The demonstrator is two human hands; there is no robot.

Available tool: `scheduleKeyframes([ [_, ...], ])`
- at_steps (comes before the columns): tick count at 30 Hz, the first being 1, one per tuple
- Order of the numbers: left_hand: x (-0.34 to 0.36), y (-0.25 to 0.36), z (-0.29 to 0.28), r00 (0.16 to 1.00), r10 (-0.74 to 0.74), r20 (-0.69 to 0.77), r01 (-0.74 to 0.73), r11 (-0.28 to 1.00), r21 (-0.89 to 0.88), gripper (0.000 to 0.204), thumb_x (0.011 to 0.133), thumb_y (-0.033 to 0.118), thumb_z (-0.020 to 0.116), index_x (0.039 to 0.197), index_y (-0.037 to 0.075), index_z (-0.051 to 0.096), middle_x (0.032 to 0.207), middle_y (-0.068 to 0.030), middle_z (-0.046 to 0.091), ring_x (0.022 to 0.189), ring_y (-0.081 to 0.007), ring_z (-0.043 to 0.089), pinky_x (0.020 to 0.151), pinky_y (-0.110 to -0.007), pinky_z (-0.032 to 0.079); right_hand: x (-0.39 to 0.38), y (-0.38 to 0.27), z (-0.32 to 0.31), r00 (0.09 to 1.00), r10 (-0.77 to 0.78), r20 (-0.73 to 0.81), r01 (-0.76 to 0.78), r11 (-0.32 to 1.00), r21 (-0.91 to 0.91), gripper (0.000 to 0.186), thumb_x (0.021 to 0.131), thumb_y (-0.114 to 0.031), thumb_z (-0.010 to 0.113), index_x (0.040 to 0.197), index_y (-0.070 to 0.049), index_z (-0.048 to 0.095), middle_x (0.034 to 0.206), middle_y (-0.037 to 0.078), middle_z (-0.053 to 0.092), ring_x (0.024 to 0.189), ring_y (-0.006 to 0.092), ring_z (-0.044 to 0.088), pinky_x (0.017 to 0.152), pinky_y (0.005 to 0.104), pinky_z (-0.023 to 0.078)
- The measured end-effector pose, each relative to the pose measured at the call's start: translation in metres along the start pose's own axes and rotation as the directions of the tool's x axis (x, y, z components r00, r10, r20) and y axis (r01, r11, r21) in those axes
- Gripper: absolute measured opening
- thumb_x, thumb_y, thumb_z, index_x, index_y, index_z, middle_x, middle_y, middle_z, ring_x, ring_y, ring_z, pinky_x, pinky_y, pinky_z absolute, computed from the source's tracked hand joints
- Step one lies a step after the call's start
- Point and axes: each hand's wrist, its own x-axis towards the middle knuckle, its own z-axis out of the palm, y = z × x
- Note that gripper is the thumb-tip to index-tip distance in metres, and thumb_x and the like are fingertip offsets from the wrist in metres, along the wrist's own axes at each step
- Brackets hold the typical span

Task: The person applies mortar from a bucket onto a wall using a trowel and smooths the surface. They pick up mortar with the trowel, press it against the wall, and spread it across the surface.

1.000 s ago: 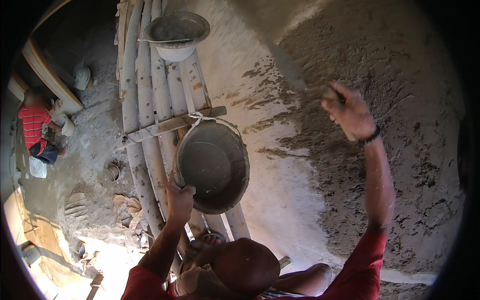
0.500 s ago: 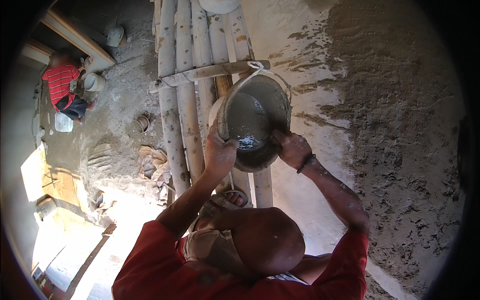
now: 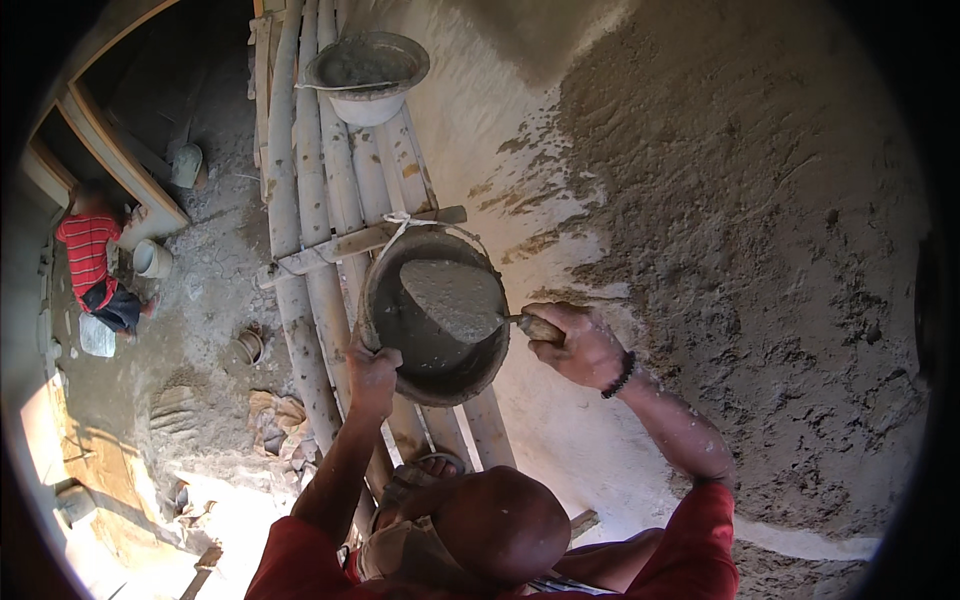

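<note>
A mortar-crusted bucket (image 3: pixel 491 374) stands on the pole platform in front of me, with wet grey mortar (image 3: pixel 420 345) inside. My left hand (image 3: pixel 372 380) is closed on its near left rim, the thumb over the edge. A trowel (image 3: pixel 455 300) lies across the bucket's mouth, its broad blade coated in mortar and pointing left. Its handle (image 3: pixel 540 329) sticks out past the right rim, and my right hand (image 3: pixel 582 345) is wrapped round it.
Long pale poles (image 3: pixel 315 290) form the platform, tied to a crosspiece (image 3: pixel 350 244). Farther along it stands another bucket (image 3: pixel 367 105) of mortar. On the right rises a partly plastered wall (image 3: pixel 750 250). A person (image 3: pixel 88 255) crouches at far left beside a white bucket (image 3: pixel 152 260).
My right hand has moved from inside the bucket's right rim to outside it, and the trowel with mortar now shows over the bucket. My view has shifted, revealing more of the second bucket.
</note>
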Motion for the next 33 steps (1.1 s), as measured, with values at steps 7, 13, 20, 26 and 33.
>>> scheduleKeyframes([
  [7,0.005,0.002,-0.005,0.999,0.029,0.026,-0.031,0.997,0.073,0.054,0.069,-0.013,0.046,0.121,-0.002,0.054,0.105,-0.0073,0.065,0.093,-0.0158,0.062,0.083,-0.028,0.048,0.043,-0.061,-0.132,0.994,-0.028,-0.103,0.024,0.999,-0.040,0.037,0.080,-0.012,0.071,0.114,-0.001,0.060,0.086,0.014,0.067,0.070,0.0218,0.065,0.069,0.0358,0.054],
  [13,0.007,0.002,-0.005,0.998,0.044,0.036,-0.048,0.991,0.125,0.052,0.070,-0.011,0.045,0.120,-0.003,0.053,0.104,-0.0079,0.065,0.092,-0.0153,0.062,0.083,-0.027,0.048,0.114,-0.024,-0.217,0.943,0.332,-0.019,-0.297,0.868,0.398,0.037,0.088,-0.018,0.066,0.120,0.000,0.059,0.090,0.012,0.067,0.068,0.0202,0.065,0.068,0.0378,0.057],
  [20,0.002,0.007,0.004,0.998,0.056,0.030,-0.060,0.988,0.143,0.051,0.070,-0.009,0.046,0.120,-0.004,0.053,0.103,-0.0090,0.065,0.093,-0.0157,0.062,0.084,-0.028,0.048,0.119,-0.021,-0.323,0.580,0.031,-0.814,-0.316,0.930,-0.189,0.053,0.092,-0.029,0.061,0.136,-0.004,0.048,0.090,0.013,0.065,0.073,0.0166,0.061,0.065,0.0335,0.053],
  [26,-0.004,0.007,0.005,0.998,0.059,0.007,-0.060,0.986,0.159,0.051,0.070,-0.008,0.048,0.120,-0.004,0.053,0.104,-0.0103,0.066,0.094,-0.0171,0.062,0.085,-0.030,0.048,0.046,-0.032,-0.210,0.935,0.312,-0.168,-0.305,0.950,0.069,0.017,0.090,-0.005,0.060,0.106,-0.001,0.060,0.073,-0.001,0.056,0.056,0.0073,0.049,0.045,0.0198,0.043],
  [33,-0.012,0.001,0.007,0.995,0.063,0.083,-0.078,0.978,0.191,0.056,0.068,-0.007,0.049,0.124,-0.001,0.049,0.104,-0.0052,0.062,0.090,-0.0149,0.060,0.081,-0.028,0.048,0.002,0.007,-0.008,0.995,-0.087,0.058,0.099,0.606,-0.789,0.025,0.078,-0.013,0.059,0.103,-0.014,0.059,0.081,0.009,0.055,0.074,0.0219,0.060,0.059,0.0317,0.053],
])
